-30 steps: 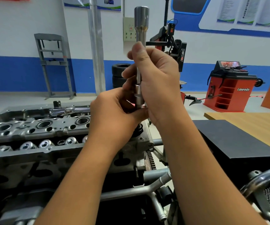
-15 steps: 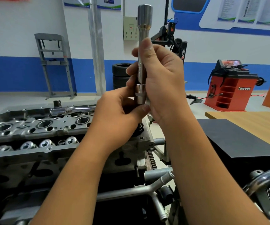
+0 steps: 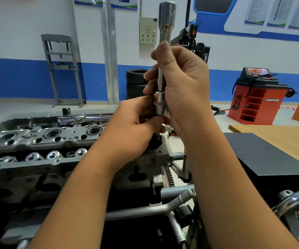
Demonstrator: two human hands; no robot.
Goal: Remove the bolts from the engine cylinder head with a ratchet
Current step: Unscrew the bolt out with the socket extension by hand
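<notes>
both hands are meeting over the right end of the engine cylinder head (image 3: 42, 141), and from the one head view everything is sitting close under the person's chin. the right hand (image 3: 182, 90) is wrapping its curled fingers around the shaft of a long extension bar (image 3: 160, 81), holding it upright with the wide socket end (image 3: 167, 14) pointing at the ceiling, probably so the lower end can be worked on in plain sight. the left hand (image 3: 136, 121) is pinching at the bottom of that bar, thumb and fingertips closing on something small and dark just below the collar; i am guessing it is a bolt being pulled free of the tool, but the fingers are hiding most of it and i cannot tell for sure. the ratchet (image 3: 84, 118) is lying idle on top of the head, along its far edge, drive square up, near enough to grab again. along the head, the open bores and valve springs are showing in rows to the left. to the right, a wooden table (image 3: 279, 133) with a black mat (image 3: 263, 153) is waiting, a likely place for loose parts. further back, stacked tyres (image 3: 136, 83) and a red balancing machine (image 3: 256, 101) are standing against the blue and white wall.
</notes>
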